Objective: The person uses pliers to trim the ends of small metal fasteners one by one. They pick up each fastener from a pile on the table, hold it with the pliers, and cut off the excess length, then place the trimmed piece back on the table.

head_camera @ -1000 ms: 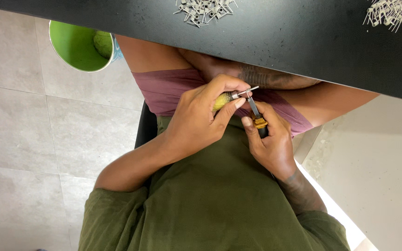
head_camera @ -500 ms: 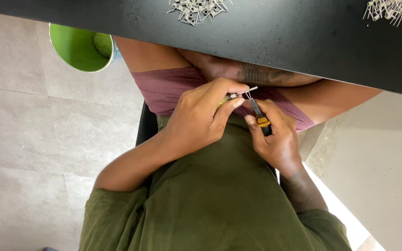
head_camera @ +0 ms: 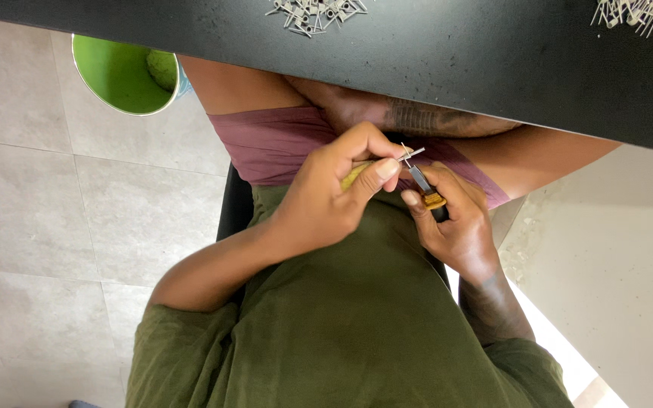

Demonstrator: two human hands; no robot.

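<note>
A small metal pin (head_camera: 411, 153) is held at the centre of the frame, just above the lap, pinched between the thumb and fingers of the left hand (head_camera: 338, 193), which is closed around a yellow-green piece (head_camera: 355, 174) as well. The pin is met by the tip of a small tool (head_camera: 422, 181) with a yellow band, gripped in the closed right hand (head_camera: 455, 223). The step in hand appears to be the working of the pin with the tool tip; fine, steady pressure would be called for, with both hands kept close together. The black table (head_camera: 493, 60) edge runs just above the hands, so little room is left upward, while open space is found toward the lower right. Two heaps of loose pins (head_camera: 311, 11) are seen along the top edge, and a green bucket (head_camera: 115, 72) is set on the tiled floor (head_camera: 39, 227) at upper left.
</note>
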